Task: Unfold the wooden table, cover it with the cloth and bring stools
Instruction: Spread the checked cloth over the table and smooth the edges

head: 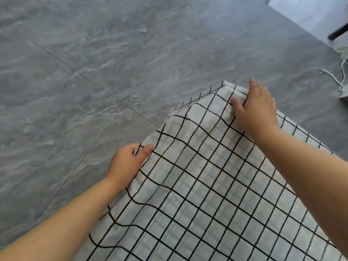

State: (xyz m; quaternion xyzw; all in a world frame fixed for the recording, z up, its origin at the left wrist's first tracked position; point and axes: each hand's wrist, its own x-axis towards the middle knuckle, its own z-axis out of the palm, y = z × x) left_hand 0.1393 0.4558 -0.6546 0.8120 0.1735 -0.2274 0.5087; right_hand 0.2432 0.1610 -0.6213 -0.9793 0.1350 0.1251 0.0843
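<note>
Nearest the camera, two bare forearms reach out from the bottom edge, one from the lower left and one from the right. Between and under them spreads the cloth (197, 185), white with a grid of thin black lines, draped over a raised flat surface that fills the lower right of the view; what lies underneath is fully covered, so the table itself cannot be seen. The cloth is rippled along its left side, where the grid lines bend and the fabric falls over the edge.

The left hand (128, 162) is at that left edge, its fingers curled under the hem and the thumb on top, pinching the cloth. Farther on and to the right, the right hand (258, 108) rests palm down on the cloth near the far corner, fingers extended and held close together, thumb out to the left pressing into a small bunch of fabric. Just beyond it the cloth folds over the corner.

Around the covered surface runs a grey marbled tile floor (94, 63) with thin dark joint lines. At the far right, white cords (339, 76) trail across the tiles, and a dark furniture leg (339, 32) stands on a paler patch of floor.
</note>
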